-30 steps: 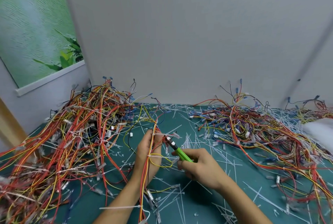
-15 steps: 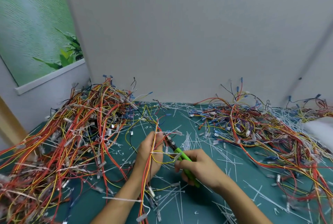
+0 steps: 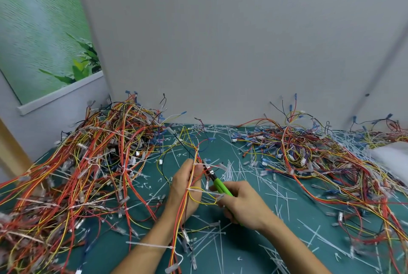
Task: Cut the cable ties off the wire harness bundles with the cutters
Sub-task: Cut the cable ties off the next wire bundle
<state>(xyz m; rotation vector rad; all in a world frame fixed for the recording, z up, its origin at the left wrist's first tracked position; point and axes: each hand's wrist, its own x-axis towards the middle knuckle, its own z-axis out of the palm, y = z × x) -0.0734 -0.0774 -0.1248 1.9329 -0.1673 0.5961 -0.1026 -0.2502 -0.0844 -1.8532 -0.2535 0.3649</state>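
Note:
My left hand (image 3: 184, 187) grips a thin wire harness bundle (image 3: 191, 176) of red, orange and yellow wires, held upright over the green mat (image 3: 260, 218). White cable ties (image 3: 198, 189) wrap the bundle at my fingertips and across my palm. My right hand (image 3: 242, 204) grips the green-handled cutters (image 3: 219, 185). Their dark jaws point up and left and sit against the bundle near the upper tie, beside my left fingertips. Whether the jaws are around the tie cannot be told.
A large heap of tied harnesses (image 3: 88, 174) fills the left side. Another tangle of wires (image 3: 309, 154) spreads across the right. Several cut white tie pieces (image 3: 238, 174) litter the mat. A grey wall (image 3: 220, 53) stands behind, and a white object (image 3: 390, 159) lies at the far right.
My right hand has slid the cutters slightly forward and up along the bundle toward the upper tie. My left hand has kept its hold, shifting the bundle only a little.

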